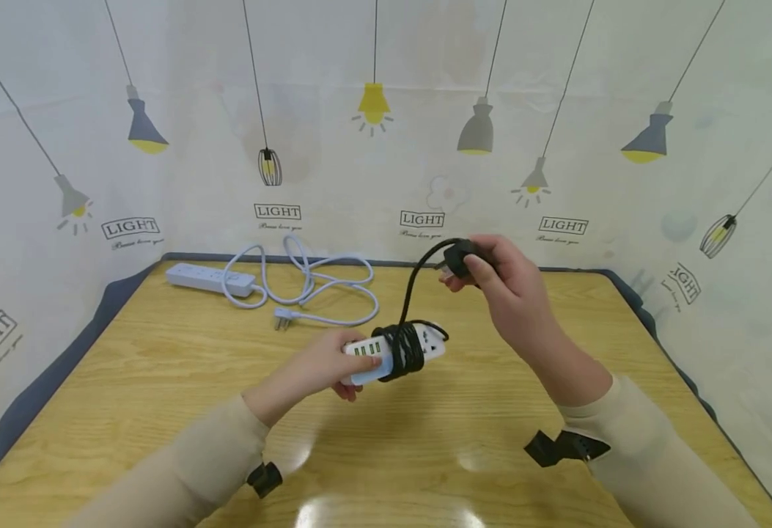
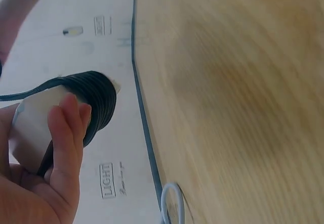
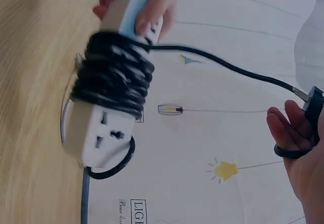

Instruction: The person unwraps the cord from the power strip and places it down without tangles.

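My left hand (image 1: pixel 326 361) grips one end of a white power strip (image 1: pixel 433 340) above the table, thumb on its top face beside the USB ports. A black cord (image 3: pixel 111 77) is wound in several tight turns around the strip's middle. From the coil a free length of cord rises to a black plug (image 1: pixel 460 258). Fingers and thumb of my right hand (image 1: pixel 511 293) pinch that plug, up and to the right of the strip. Sockets (image 3: pixel 109 130) show at the strip's far end, where a small cord loop sticks out. In the left wrist view the fingers (image 2: pixel 68 133) curl round its underside.
At the back left of the wooden table (image 1: pixel 227 440) lies a second, pale power strip (image 1: pixel 204 279). Its light cord (image 1: pixel 339 282) spreads in loose loops towards the middle, ending in a plug (image 1: pixel 283 317). A lamp-patterned cloth (image 1: pixel 333 44) stands behind and along both sides.
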Tool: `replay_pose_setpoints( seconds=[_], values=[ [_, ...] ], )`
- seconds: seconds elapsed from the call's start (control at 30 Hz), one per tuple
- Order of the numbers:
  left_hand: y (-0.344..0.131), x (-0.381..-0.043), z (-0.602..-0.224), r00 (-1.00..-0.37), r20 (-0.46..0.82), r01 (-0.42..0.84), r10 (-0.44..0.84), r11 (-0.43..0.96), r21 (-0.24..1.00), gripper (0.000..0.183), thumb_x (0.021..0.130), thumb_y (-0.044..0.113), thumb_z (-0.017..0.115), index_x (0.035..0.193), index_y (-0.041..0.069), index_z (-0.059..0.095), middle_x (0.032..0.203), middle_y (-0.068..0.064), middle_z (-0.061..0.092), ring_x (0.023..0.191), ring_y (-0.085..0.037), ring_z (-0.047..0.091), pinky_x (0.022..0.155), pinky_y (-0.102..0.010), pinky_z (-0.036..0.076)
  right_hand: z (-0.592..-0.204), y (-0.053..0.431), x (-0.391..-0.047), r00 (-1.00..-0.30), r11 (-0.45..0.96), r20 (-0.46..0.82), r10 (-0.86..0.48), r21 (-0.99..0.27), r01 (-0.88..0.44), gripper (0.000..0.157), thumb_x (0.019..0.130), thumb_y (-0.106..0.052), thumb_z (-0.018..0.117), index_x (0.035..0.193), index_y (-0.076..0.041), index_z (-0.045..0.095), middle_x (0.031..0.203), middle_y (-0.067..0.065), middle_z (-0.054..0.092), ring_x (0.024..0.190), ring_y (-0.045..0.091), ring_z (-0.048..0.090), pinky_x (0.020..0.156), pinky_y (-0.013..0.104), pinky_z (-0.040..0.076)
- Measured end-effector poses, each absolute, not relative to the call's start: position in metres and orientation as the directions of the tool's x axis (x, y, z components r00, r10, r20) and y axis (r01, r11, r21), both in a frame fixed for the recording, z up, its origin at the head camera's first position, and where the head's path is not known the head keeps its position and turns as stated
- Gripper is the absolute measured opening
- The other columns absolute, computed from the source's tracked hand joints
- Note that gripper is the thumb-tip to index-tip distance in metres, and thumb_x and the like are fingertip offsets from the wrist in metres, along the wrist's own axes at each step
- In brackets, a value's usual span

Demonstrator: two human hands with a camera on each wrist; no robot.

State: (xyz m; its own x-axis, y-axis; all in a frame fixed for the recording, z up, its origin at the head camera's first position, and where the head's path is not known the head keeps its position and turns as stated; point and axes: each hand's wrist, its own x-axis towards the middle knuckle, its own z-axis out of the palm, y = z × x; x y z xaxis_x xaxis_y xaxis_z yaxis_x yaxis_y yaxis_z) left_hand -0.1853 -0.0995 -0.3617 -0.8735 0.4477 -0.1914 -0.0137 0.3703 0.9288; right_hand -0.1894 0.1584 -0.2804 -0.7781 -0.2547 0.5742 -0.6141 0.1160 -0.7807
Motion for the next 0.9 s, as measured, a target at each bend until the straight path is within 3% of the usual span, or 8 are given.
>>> replay_pose_setpoints(
  seconds=[0.13,0.33,0.57,0.9],
  values=[
    [-0.11,-0.196,-0.363,-0.921,-0.187,-0.058,0.341,0.354,0.933,0.031,0.093,0.017,0.065,0.112,-0.007,0.058,0.077,-0.017,0.063,0.053,-0.018,0.063,0.056,-0.041,0.058,-0.28,0.159,-0.176,-0.723,0.074,0.631,-0.28,-0.737,-0.672,0.017,0.102,0.001,0.043,0.114,0.012,0.049,0.09,0.025,0.064,0.08,0.019,0.067,0.072,0.029,0.056],
    [-0.124,-0.203,-0.363,-0.961,-0.155,-0.08,0.228,0.306,0.949,0.038,0.094,0.018,0.066,0.12,-0.007,0.056,0.084,-0.021,0.064,0.054,-0.018,0.064,0.056,-0.038,0.059,-0.282,0.163,-0.162,-0.702,0.098,0.634,-0.325,-0.716,-0.692,0.014,0.101,0.006,0.043,0.111,0.012,0.05,0.09,0.023,0.067,0.077,0.017,0.068,0.066,0.026,0.055],
    [-0.138,-0.204,-0.358,-0.964,-0.127,-0.072,0.235,0.231,0.97,0.037,0.096,0.016,0.06,0.12,-0.011,0.051,0.079,-0.022,0.065,0.055,-0.019,0.065,0.057,-0.037,0.059,-0.294,0.172,-0.155,-0.712,0.186,0.591,-0.379,-0.705,-0.685,0.013,0.1,0.005,0.045,0.11,0.007,0.054,0.09,0.017,0.07,0.075,0.014,0.067,0.067,0.026,0.056],
    [-0.146,-0.197,-0.34,-0.974,-0.084,-0.052,0.21,0.155,0.987,0.038,0.098,0.019,0.059,0.118,-0.011,0.048,0.07,-0.013,0.066,0.056,-0.019,0.066,0.057,-0.033,0.058,-0.314,0.179,-0.149,-0.729,0.297,0.487,-0.48,-0.692,-0.658,0.012,0.099,0.004,0.05,0.108,-0.001,0.055,0.086,0.006,0.07,0.073,0.012,0.064,0.063,0.027,0.053]
  ],
)
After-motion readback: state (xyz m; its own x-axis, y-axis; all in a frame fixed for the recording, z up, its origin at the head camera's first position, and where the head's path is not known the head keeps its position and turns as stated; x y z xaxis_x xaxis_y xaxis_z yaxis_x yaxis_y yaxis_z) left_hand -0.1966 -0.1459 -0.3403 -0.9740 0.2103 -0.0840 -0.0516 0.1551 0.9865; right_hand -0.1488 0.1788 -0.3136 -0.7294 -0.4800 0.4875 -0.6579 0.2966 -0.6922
